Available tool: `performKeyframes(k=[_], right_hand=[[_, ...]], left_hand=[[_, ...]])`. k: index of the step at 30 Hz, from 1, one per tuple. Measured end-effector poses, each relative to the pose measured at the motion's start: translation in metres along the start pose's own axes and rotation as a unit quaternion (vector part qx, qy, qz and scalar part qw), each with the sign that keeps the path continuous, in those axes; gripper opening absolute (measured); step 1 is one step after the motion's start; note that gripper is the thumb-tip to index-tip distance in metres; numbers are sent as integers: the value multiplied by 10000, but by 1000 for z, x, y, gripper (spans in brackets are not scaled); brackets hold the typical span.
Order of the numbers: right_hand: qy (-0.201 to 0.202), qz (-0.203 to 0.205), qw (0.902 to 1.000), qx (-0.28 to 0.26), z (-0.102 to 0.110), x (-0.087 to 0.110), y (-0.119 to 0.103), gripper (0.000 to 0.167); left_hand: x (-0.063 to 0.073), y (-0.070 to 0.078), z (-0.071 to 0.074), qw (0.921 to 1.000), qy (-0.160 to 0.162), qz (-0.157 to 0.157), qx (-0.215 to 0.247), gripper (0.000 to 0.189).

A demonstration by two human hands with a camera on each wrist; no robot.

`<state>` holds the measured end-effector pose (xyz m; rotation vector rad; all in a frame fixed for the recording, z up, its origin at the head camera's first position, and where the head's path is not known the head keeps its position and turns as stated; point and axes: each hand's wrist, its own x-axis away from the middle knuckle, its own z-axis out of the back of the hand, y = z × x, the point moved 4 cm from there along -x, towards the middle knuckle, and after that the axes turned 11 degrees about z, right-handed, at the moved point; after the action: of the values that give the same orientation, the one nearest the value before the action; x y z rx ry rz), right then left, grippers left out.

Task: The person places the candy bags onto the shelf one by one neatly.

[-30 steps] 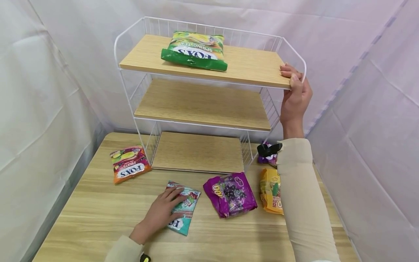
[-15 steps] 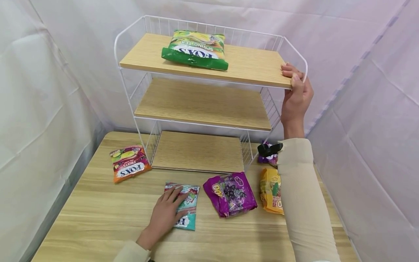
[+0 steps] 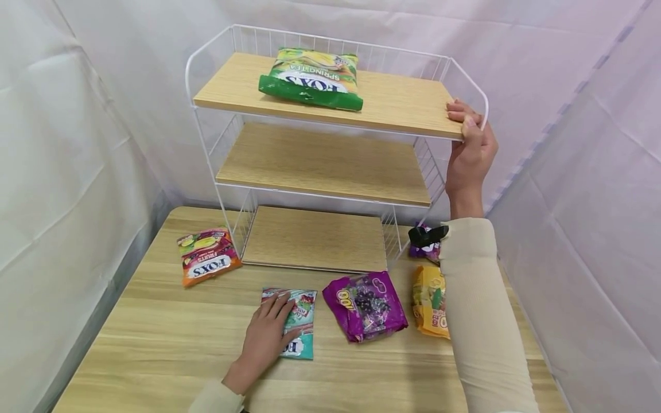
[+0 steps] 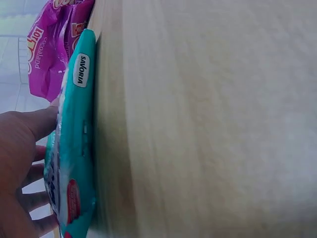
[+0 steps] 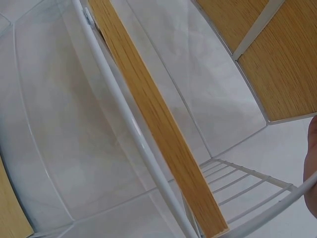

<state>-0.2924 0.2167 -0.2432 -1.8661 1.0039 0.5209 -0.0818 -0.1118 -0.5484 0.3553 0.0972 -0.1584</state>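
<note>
My left hand rests palm down, fingers spread and fairly straight, on a teal FOX'S candy bag lying on the table. In the left wrist view that bag is seen edge-on, with the thumb and fingertips touching its upper face. My right hand grips the front right corner of the top tier of a white wire shelf rack with wooden boards. A green FOX'S Spring Tea bag lies on that tier. Only a sliver of the right hand enters the right wrist view.
A purple candy bag lies right of the teal one. Farther right, a yellow bag and a small purple bag are partly behind the right arm. A red-orange FOX'S bag lies left of the rack. White sheeting surrounds the table.
The teal bag has turned from slanted to nearly straight, its near end swinging right. My left hand has shifted slightly right with it. The right hand keeps its hold on the rack.
</note>
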Motion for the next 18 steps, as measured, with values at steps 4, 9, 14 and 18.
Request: performKeyframes(k=[4, 9, 14, 18], right_hand=[[-8, 2, 10000, -60, -2, 1, -1, 27], [-21, 6, 9999, -109, -2, 1, -1, 27], [-6, 30, 9999, -113, -2, 1, -1, 27], [-38, 30, 10000, -49, -1, 0, -1, 27]], left_hand=[[2, 0, 2, 9996, 22, 213, 206, 70], [6, -4, 7, 9905, 289, 953, 949, 71], [12, -11, 8, 9571, 183, 2118, 1970, 73], [17, -12, 7, 9339, -1, 2806, 2216, 77]])
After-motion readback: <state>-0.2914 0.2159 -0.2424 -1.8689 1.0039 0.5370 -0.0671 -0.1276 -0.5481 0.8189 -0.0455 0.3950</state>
